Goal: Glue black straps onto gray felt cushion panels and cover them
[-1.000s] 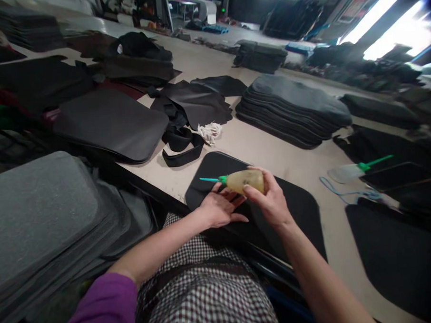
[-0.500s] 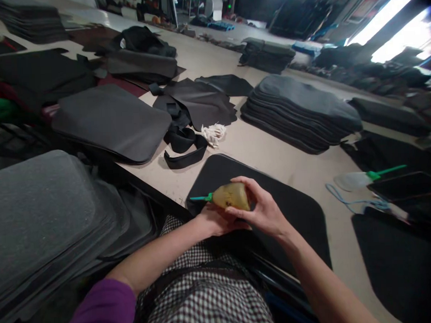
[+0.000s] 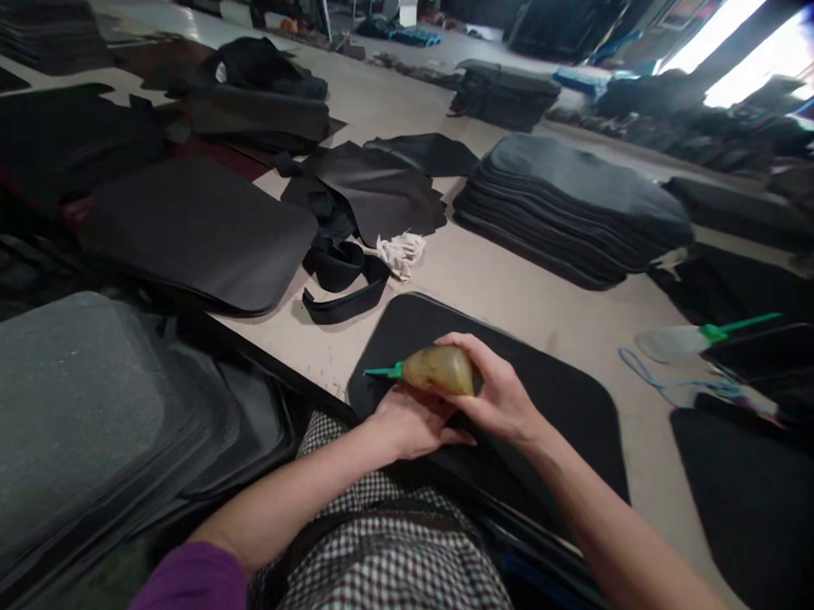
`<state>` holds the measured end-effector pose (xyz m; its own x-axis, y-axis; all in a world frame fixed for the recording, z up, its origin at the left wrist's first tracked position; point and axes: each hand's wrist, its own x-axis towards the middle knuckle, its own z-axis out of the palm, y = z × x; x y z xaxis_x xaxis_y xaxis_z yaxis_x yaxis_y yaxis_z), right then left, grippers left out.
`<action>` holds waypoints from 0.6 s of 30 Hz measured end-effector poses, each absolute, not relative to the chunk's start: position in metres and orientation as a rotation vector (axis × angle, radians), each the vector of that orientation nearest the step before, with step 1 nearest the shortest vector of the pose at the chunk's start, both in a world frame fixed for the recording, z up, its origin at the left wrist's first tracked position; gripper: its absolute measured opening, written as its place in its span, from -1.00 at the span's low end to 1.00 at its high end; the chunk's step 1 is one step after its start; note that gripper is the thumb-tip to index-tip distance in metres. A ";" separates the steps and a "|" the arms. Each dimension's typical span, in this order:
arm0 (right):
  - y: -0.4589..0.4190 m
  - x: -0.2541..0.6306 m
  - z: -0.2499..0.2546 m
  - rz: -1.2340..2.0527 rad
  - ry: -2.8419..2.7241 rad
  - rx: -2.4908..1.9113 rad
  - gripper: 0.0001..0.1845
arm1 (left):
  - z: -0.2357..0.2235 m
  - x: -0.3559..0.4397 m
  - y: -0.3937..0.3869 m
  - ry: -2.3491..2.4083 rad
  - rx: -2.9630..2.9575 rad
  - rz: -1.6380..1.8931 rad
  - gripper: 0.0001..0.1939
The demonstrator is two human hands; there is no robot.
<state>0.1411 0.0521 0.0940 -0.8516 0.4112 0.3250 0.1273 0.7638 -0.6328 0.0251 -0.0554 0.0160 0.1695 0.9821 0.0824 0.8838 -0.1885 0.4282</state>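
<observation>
My right hand is closed around a squeeze bottle of yellowish glue-like liquid. The bottle lies nearly level, its thin green nozzle pointing left over a black rounded panel. Just below it, my left hand rests at the panel's near edge with the thumb stretched out. Its other fingers are partly hidden under the bottle and my right hand.
A coiled black strap and white threads lie beyond the panel. Stacked black panels stand further back. Grey panels are piled at left. Another green-nozzled bottle lies at right beside a blue cord.
The bottle's body looks narrower and smoother, and its nozzle has shifted slightly right. My left thumb sits a little lower. The view has shifted slightly, and another person's hand at far left is out of sight.
</observation>
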 end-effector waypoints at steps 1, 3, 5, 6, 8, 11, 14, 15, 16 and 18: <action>0.056 0.141 0.093 0.834 -2.502 -0.407 -0.50 | 0.016 0.024 -0.055 1.790 2.239 0.510 -0.19; 0.063 0.140 0.092 0.802 -2.493 -0.423 -0.48 | 0.017 0.023 -0.055 1.805 2.355 0.532 -0.22; 0.071 0.139 0.090 0.764 -2.482 -0.442 -0.46 | 0.019 0.022 -0.055 1.825 2.430 0.544 -0.24; 0.075 0.138 0.089 0.732 -2.478 -0.448 -0.45 | 0.020 0.021 -0.055 1.830 2.457 0.541 -0.24; 0.083 0.134 0.086 0.638 -2.463 -0.451 -0.43 | 0.023 0.021 -0.055 1.834 2.490 0.530 -0.25; 0.092 0.127 0.083 0.477 -2.437 -0.503 -0.45 | 0.029 0.020 -0.054 1.831 2.490 0.505 -0.25; 0.100 0.120 0.081 0.366 -2.427 -0.581 -0.49 | 0.033 0.020 -0.054 1.826 2.473 0.485 -0.25; 0.103 0.118 0.081 0.344 -2.428 -0.597 -0.49 | 0.033 0.020 -0.054 1.824 2.471 0.481 -0.25; 0.105 0.117 0.080 0.331 -2.433 -0.608 -0.49 | 0.034 0.020 -0.054 1.821 2.470 0.477 -0.25; 0.108 0.119 0.079 0.320 -2.447 -0.613 -0.48 | 0.033 0.020 -0.055 1.818 2.469 0.473 -0.26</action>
<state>0.1188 0.1084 0.0788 -0.7198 0.4944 0.4873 0.3524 0.8651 -0.3570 0.0203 -0.0546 0.0331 0.2671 0.9384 0.2194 0.9263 -0.3128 0.2100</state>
